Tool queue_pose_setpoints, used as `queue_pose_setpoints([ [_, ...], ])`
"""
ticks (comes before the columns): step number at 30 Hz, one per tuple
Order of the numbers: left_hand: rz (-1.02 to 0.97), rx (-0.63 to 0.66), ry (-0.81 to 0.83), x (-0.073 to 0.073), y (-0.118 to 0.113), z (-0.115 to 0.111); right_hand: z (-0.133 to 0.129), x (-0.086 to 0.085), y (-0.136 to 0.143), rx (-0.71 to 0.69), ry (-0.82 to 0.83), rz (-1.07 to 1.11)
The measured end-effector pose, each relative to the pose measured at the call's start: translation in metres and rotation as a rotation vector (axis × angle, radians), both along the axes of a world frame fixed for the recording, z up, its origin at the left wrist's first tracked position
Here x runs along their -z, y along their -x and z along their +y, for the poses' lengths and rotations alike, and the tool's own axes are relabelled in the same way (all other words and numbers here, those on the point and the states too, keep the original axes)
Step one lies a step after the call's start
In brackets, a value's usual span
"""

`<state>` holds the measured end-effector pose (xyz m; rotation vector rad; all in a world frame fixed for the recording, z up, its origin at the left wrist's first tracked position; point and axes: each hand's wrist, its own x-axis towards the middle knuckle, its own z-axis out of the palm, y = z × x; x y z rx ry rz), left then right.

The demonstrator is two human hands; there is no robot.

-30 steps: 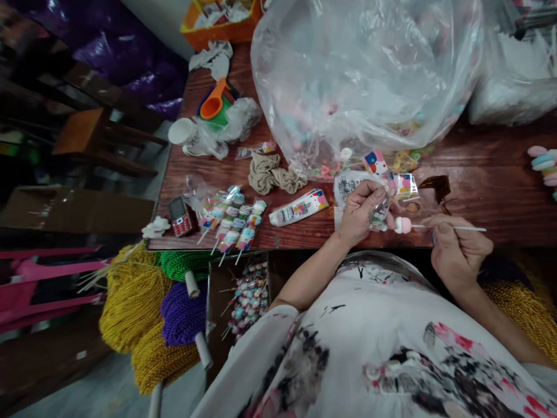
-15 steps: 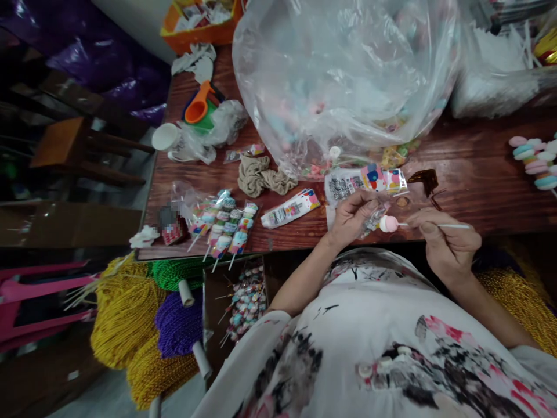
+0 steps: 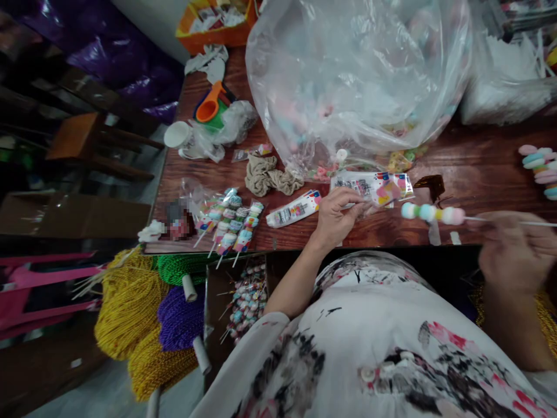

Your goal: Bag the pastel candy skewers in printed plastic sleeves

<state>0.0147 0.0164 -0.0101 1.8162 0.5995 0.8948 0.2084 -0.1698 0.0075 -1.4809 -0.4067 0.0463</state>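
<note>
My right hand (image 3: 513, 249), blurred by motion, grips the white stick of a marshmallow skewer (image 3: 433, 213). Pastel blue, white, green, yellow and pink pieces are threaded along it, pointing left and bare of wrapping. My left hand (image 3: 339, 212) has its thumb and fingers pinched on what looks like a clear plastic bag (image 3: 369, 208), partly hidden by the fingers. Under and beyond these fingers lie printed plastic bags (image 3: 385, 188). Left of that hand is another small stack of printed bags (image 3: 293, 210).
Wrapped skewers (image 3: 237, 223) lie at the table's left front, beside a beige cloth (image 3: 265, 174). Behind stands a large clear bag (image 3: 357, 69) of pastel pieces. More skewers fill a cardboard box (image 3: 213, 302) below the edge. Unwrapped skewers (image 3: 539, 165) lie far right.
My right hand has moved right, drawing the skewer out from beside my left hand, so its whole row of pieces now shows. My left hand has shifted slightly left.
</note>
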Motion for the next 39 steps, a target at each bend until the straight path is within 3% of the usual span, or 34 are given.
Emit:
queue_pose_setpoints([
  [2, 0.198, 0.013, -0.255, 0.008, 0.004, 0.0, -0.003, -0.004, -0.012, 0.109, -0.143, -0.06],
  [4, 0.365, 0.053, -0.399, 0.021, 0.003, -0.005, -0.005, -0.008, -0.018, 0.123, -0.243, -0.125],
  [7, 0.452, 0.07, -0.437, 0.042, -0.002, -0.015, -0.004, -0.009, -0.015, 0.116, -0.264, -0.105],
  [10, 0.399, 0.078, -0.419, 0.052, -0.003, -0.018, -0.001, -0.006, -0.007, 0.094, -0.217, -0.024],
  [18, 0.333, 0.071, -0.404, 0.046, 0.0, -0.019, 0.006, 0.008, 0.002, -0.019, -0.301, 0.033],
  [22, 0.331, 0.074, -0.445, 0.047, -0.001, -0.02, 0.005, 0.016, 0.003, -0.111, -0.262, 0.02],
  [29, 0.324, 0.085, -0.484, 0.052, 0.001, -0.019, -0.004, 0.021, -0.008, -0.069, -0.17, 0.048],
  [35, 0.29, 0.076, -0.461, 0.051, 0.0, -0.02, -0.007, 0.013, -0.01, 0.072, -0.286, 0.025],
  [39, 0.3, 0.065, -0.453, 0.05, -0.001, -0.02, -0.01, 0.013, -0.003, 0.021, -0.267, -0.038],
])
